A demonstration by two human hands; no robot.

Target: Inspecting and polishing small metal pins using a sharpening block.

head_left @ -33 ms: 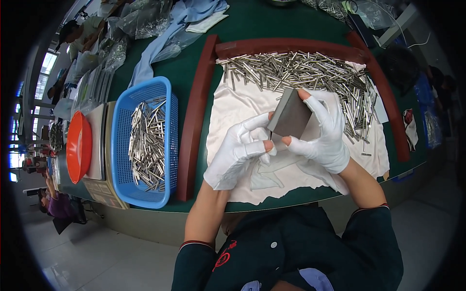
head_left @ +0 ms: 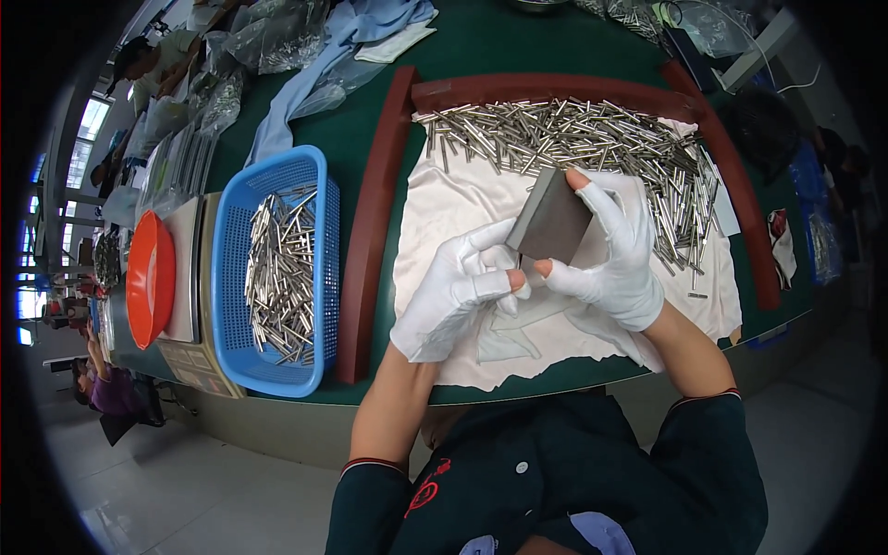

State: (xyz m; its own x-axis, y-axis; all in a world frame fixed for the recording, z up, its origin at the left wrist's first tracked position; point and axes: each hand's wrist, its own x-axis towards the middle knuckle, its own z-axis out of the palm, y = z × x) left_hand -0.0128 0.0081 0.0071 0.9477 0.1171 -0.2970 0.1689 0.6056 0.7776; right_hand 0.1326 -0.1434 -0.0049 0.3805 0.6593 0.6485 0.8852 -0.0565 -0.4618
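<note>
A dark grey flat rectangular block (head_left: pixel 558 222) is tilted up over the pale cloth (head_left: pixel 435 217), gripped along its edges by my right hand (head_left: pixel 615 264). My right hand wears a white glove with bare fingertips showing. At the block's lower left edge is my left hand (head_left: pixel 458 301), gloved the same way, with thumb and fingers closed together. A thin dark pin end (head_left: pixel 520 262) shows between the left fingers and the block; the rest of it is hidden. Beyond the block lies a heap of short metal pins (head_left: pixel 564 134), spreading down the cloth's right side.
Red-brown bars (head_left: pixel 370 231) frame the cloth on three sides. To the left stand a blue plastic basket (head_left: pixel 324 250) of metal pins and an orange bowl (head_left: pixel 151 277). Light-blue fabric (head_left: pixel 310 69) and plastic bags (head_left: pixel 282 37) lie farther back. Other people work at the far left.
The block has shifted very slightly left and turned a little. My left fingers have moved slightly right under its edge.
</note>
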